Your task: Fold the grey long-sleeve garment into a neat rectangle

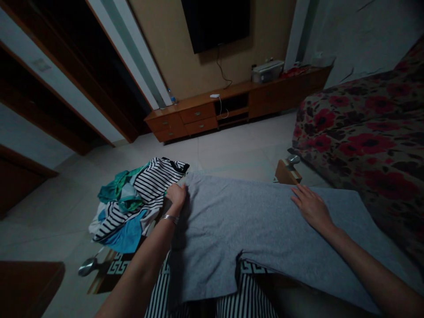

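Note:
A grey garment (245, 216) lies spread out in front of me, with creases on its left part. My left hand (176, 195), with a bracelet on the wrist, has its fingers closed at the garment's upper left edge. Toward the upper right edge, my right hand (311, 205) rests flat on the cloth with its fingers spread. Beside my left hand is a heap of clothes (155, 181) in black and white stripes, green and blue. Part of a patterned table surface (119, 265) shows under the cloth.
A sofa with a red flower cover (371, 128) stands at the right. Across the floor is a low wooden cabinet (198, 115) with a plastic box (268, 73) on it, below a television (218, 22). A brown furniture corner (29, 282) juts in at lower left.

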`<state>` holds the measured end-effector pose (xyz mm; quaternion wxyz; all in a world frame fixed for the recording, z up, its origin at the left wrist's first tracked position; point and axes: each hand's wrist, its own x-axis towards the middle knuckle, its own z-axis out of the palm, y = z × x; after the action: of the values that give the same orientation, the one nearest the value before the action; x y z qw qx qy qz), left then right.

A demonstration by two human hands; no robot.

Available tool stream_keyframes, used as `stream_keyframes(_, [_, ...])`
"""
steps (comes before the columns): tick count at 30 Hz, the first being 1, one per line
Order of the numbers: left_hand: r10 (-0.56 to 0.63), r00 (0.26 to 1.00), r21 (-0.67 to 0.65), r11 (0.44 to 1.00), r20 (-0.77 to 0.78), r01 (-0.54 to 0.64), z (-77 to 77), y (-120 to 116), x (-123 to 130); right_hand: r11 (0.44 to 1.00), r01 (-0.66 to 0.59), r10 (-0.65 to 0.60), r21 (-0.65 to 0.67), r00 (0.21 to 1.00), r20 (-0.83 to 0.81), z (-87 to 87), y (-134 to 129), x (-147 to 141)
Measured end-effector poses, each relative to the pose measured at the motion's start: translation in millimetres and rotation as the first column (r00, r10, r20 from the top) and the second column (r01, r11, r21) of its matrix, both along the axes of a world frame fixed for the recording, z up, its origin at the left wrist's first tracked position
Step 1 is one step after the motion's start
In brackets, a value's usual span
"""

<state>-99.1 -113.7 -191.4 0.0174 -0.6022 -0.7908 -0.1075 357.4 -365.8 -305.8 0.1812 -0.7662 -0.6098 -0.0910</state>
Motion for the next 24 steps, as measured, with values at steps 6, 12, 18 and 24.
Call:
stream_keyframes(6, [-0.017,1.000,-0.053,0.998,0.004,0.017,-19.2,9.6,-23.9,1.000,-0.009,0.010,-0.028,0.999,0.030,3.5,0.2,-4.0])
stream_keyframes(12, [-0.053,0.998,-0.017,0.998,-0.026,0.053,-11.2,-2.4,-21.3,0.999,0.006,-0.004,-0.044,0.999,0.038,7.2,-0.1,-5.3])
stream_keyframes(18, [-0.470,0.879,0.006,0.882,-0.086,0.472,3.5,9.2,4.5,0.997,0.051,-0.051,-0.053,0.999,0.004,11.4,2.2,-14.2])
stream_keyframes(24, [-0.407,0.910,-0.068,0.913,-0.074,0.403,-7.0,55.7,23.3,0.997,0.040,-0.041,-0.071,0.999,-0.009,15.5,0.0,-12.6])
